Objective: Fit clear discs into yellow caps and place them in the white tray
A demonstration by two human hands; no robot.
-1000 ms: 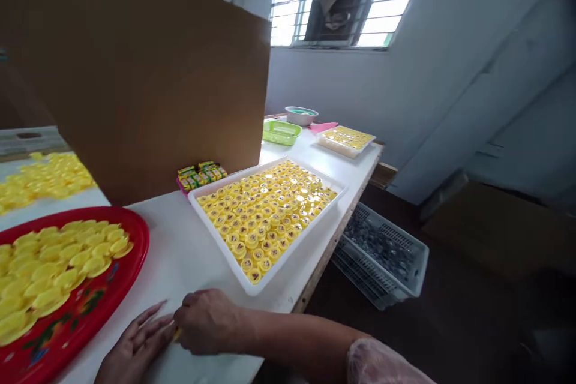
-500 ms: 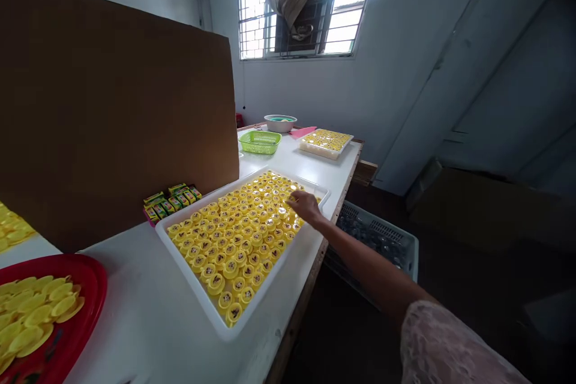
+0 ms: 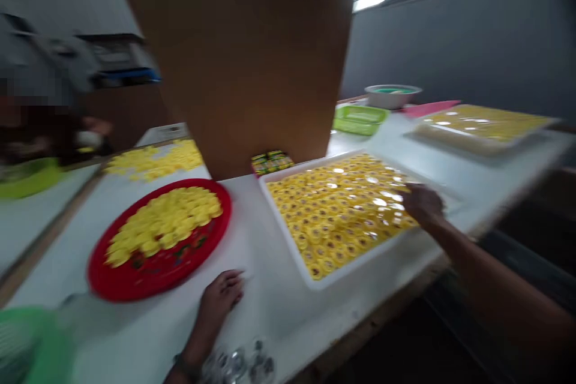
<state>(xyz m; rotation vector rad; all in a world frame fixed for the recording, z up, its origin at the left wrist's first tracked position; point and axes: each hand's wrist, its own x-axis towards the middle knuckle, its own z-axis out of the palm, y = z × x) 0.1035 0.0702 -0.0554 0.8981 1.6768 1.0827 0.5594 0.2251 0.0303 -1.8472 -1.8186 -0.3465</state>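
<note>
My right hand (image 3: 423, 204) is over the right end of a white tray (image 3: 291, 259) filled with rows of small round yellow pieces (image 3: 333, 216) with dark printed centres. Motion blurs its fingers, so what they hold, if anything, does not show. My left hand (image 3: 222, 291) hovers at or just above the white table, between that tray and a red oval tray (image 3: 119, 291). Its fingers are curled together, and a thin dark tip juts from them that I cannot name. Flat yellow discs (image 3: 166, 222) lie heaped on the red tray. Small clear pieces (image 3: 238, 363) sit beside my left wrist.
A tall brown board (image 3: 252, 72) stands behind the trays, with small colourful boxes (image 3: 272, 162) at its foot. Further back are a green basket (image 3: 360, 120), a pale basin (image 3: 391, 97) and another filled tray (image 3: 486, 126). At left, another person's hand (image 3: 96, 126) shows, blurred.
The view has swung left and down, bringing my left hand, the whole red tray and another person into sight. My right hand remains over the white tray's right side.
</note>
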